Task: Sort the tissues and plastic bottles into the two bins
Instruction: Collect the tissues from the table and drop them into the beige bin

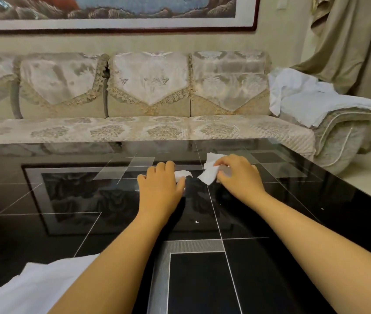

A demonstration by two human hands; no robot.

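Pinching a crumpled white paper tissue [209, 172] between thumb and curled fingers, the right hand [236, 175] holds it just above the glossy black glass coffee table [270, 223]. Beside it on the table lies a smaller white tissue [181, 173], partly under the left hand [160, 186], whose curled fingers press on it. Beyond the table stands a beige patterned fabric sofa [148, 123].
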